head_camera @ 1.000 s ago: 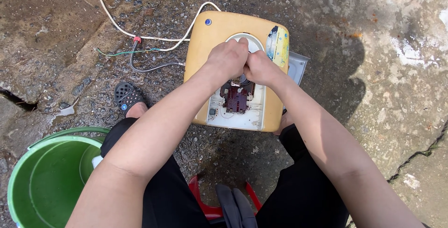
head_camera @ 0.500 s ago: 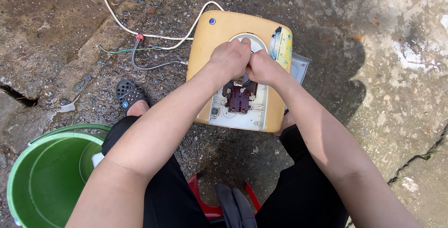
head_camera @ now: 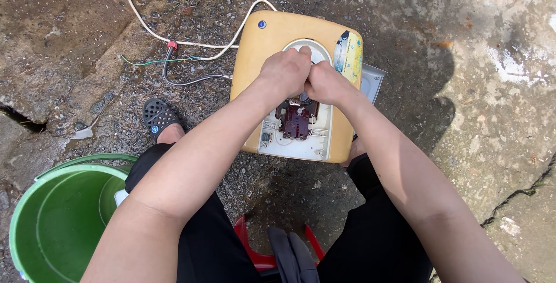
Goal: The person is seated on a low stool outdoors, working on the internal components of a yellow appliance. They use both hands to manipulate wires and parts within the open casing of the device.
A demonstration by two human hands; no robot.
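Both hands are clenched together over the middle of the heater's open face; the left hand [head_camera: 285, 73] and right hand [head_camera: 325, 83] touch knuckle to knuckle, fists closed on something small that the fingers hide, so I cannot tell what. The work seems to call for a steady, straight pull, wrists braced, clear of the dark red part [head_camera: 295, 121] just below; the yellow heater [head_camera: 272, 39] lies flat on the ground [head_camera: 492, 115], its white cable [head_camera: 191, 43] off the far left corner, a green bucket [head_camera: 35, 231] near the left knee.
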